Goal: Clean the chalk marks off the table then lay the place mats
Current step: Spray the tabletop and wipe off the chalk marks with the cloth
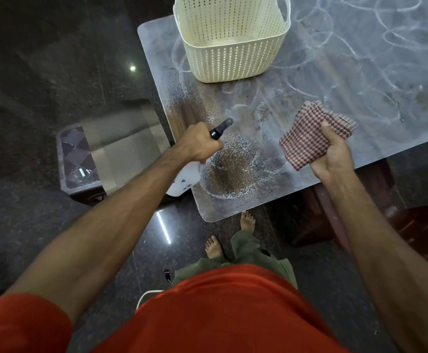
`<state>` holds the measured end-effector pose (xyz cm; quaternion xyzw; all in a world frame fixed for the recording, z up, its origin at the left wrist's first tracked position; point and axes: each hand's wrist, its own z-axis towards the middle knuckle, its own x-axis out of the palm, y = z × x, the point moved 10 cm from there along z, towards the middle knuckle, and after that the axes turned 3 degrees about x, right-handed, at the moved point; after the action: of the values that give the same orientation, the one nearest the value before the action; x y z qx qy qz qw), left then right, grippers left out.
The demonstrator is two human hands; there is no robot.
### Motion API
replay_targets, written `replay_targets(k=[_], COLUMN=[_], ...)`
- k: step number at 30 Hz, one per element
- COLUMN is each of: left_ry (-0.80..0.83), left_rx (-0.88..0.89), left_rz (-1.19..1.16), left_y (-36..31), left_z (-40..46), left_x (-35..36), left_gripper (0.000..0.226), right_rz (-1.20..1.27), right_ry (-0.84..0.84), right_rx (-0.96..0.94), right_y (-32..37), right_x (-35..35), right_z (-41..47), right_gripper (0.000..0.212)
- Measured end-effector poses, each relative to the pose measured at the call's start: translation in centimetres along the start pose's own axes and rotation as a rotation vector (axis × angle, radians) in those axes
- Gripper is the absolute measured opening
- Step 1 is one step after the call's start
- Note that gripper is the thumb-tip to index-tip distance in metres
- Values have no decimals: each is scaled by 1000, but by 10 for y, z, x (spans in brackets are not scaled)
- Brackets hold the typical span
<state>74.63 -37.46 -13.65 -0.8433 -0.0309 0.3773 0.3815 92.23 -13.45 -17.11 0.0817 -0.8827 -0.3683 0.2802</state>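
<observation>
So the dark wooden table with the clear cover (360, 138) has white chalk scribbles (376, 47) looping all over it, thickest on the far side from me. The corner of the table nearest me is speckled with fine spray droplets (233, 161). My left hand (197, 145) is wrapped tight around a white spray bottle with a black nozzle (221, 128), the nozzle pointing out over that wet patch. My right hand (331, 155) is clamped on a folded red-and-white checked cloth (314, 135), held just above the table's near edge, not touching the surface as far as I can tell. A cream perforated plastic basket (233, 42) sits on the table's far left part, looks empty. Off the table's left side, woven grey-beige place mats (128, 138) lie on a small low stool (77, 159).
</observation>
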Motion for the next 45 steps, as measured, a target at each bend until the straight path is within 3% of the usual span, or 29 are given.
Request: replay_targets(k=[3,8,12,14,18,21,23,25,30,37,42,45], left_ry=[7,159,217,213,159,58,-22,-71,-133,-253,-295,-343], left_rx=[-6,115,114,99,84,73,66,69,61,42,48,64], left_rz=[13,60,69,58,-73,-239,-310,-339,-409,-485,-494,-526], left_y=[-8,-25,-12,-1,27,50,62,70,84,87,75,70], left_z=[7,0,-10,-17,-35,-52,-63,-73,-95,-108,-111,-117], left_x=[4,29,43,43,35,24,17,14,17,21,26,24], left_gripper=[12,8,17,15,10,22,28,29,27,26,24,23], right_rz=[18,13,-90,-235,-885,-1307,-1649,-1881,-1860,-2074,-2118,-2130], right_ry=[0,-38,-105,-168,-233,-26,245,343,279,318,593,662], right_rx=[-20,-45,-135,-238,-583,-583,-541,-602,-759,-680,-760,-770], right_y=[8,16,26,37,56,6,-54,-89,-62,-112,-173,-165], right_x=[-10,-25,-36,-41,-23,0,6,-3,14,25,37,20], right_z=[4,6,2,3,-9,-15,-21,-23,-19,-12,-68,-70], right_gripper=[43,44,18,18,23,27,43,64,63,73,70,69])
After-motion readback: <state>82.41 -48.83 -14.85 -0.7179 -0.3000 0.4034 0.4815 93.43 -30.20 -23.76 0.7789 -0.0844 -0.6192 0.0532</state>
